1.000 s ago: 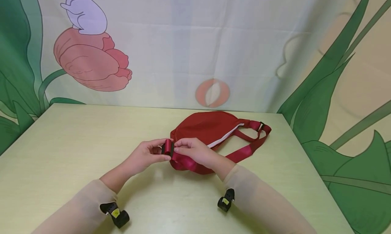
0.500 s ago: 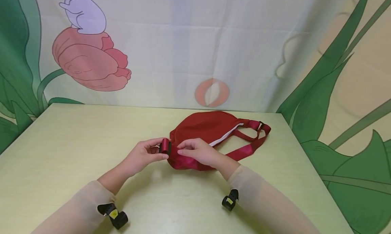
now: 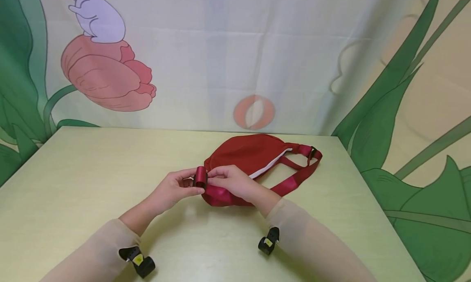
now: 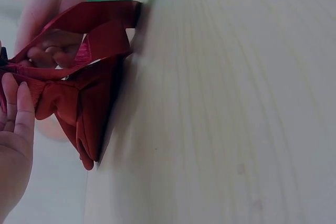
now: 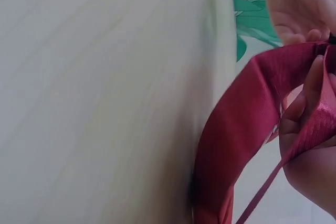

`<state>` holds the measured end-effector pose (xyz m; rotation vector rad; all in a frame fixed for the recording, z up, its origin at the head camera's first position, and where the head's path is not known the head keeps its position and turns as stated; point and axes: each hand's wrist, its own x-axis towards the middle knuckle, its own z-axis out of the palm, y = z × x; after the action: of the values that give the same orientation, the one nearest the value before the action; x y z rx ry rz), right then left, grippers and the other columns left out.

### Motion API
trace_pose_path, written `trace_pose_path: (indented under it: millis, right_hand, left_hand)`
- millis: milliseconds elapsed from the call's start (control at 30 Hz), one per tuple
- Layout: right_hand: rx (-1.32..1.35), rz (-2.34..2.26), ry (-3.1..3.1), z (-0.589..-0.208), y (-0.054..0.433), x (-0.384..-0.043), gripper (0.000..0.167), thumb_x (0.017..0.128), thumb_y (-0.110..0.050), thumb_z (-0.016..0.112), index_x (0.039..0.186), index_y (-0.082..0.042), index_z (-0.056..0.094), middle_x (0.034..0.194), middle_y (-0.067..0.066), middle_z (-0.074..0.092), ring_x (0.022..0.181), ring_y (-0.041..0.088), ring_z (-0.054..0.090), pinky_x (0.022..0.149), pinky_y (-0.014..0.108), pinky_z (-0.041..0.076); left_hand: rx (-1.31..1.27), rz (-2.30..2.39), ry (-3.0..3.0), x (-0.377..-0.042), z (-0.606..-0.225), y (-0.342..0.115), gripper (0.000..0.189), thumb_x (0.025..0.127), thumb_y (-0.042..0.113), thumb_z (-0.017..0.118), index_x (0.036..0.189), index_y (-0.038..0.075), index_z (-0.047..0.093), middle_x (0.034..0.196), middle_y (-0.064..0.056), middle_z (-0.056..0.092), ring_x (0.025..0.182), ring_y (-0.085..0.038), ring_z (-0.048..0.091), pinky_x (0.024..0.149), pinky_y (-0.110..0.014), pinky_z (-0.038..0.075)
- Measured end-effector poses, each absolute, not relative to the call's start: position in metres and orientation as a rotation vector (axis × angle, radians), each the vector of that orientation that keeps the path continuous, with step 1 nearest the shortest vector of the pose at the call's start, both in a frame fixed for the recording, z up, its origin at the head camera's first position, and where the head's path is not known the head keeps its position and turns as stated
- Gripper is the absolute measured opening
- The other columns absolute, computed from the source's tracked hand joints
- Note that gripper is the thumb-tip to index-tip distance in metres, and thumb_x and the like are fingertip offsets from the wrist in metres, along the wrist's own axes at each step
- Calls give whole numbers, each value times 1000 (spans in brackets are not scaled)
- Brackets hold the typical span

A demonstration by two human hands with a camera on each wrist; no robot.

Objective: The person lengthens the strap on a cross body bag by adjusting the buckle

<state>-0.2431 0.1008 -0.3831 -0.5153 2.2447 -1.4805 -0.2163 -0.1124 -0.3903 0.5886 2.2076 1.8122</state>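
A red waist bag (image 3: 246, 153) with a white-edged zip lies on the table. My left hand (image 3: 173, 192) holds a black buckle at the bag's left end between thumb and fingers. Red webbing strap (image 3: 200, 176) loops up over the buckle, hiding most of it. From the other side, my right hand (image 3: 235, 182) pinches the strap close against the buckle, thumb and forefinger together. In the right wrist view, the strap (image 5: 236, 114) curves down from the buckle past the right fingers (image 5: 296, 108). The left wrist view has both hands around the raised strap (image 4: 100, 17).
The strap's far loop (image 3: 294, 184), with a black slider (image 3: 313, 152), spreads right of the bag on the pale wooden table (image 3: 92, 171). Behind the table hangs a printed cloth (image 3: 191, 69). A small black camera is worn on each wrist.
Half a second ago my right fingers were drawn slightly right of the buckle; now they are back against it. The strap loop over the buckle stands a little taller than one second ago.
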Motion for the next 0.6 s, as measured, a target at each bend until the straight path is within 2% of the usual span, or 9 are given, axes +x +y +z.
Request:
trace_pose_path:
  millis: [167, 367, 600]
  right_hand:
    - [-543, -1488, 2230, -384, 103, -243, 27, 90, -26, 63, 111, -9, 66, 98, 2, 69, 91, 14, 63, 80, 28, 49]
    - [-616, -1379, 2361, -383, 116, -243, 21, 90, -25, 63, 106, -13, 69, 96, -4, 67, 95, 14, 56, 84, 30, 45]
    - [-577, -1422, 2309, -381, 117, -244, 21, 90, -24, 62, 107, -13, 69, 97, -2, 67, 95, 17, 55, 79, 30, 48]
  left_hand:
    - [588, 1806, 2213, -215, -390, -114, 53, 82, 15, 73, 129, 1, 53, 108, -13, 63, 89, -27, 60, 78, -32, 51]
    - [563, 1840, 2203, -216, -390, -116, 52, 82, 15, 73, 128, 0, 54, 109, -13, 63, 90, -27, 61, 79, -32, 51]
    - [577, 1856, 2156, -220, -391, -113, 54, 81, 16, 73, 129, 0, 53, 111, -14, 63, 92, -27, 61, 81, -32, 51]
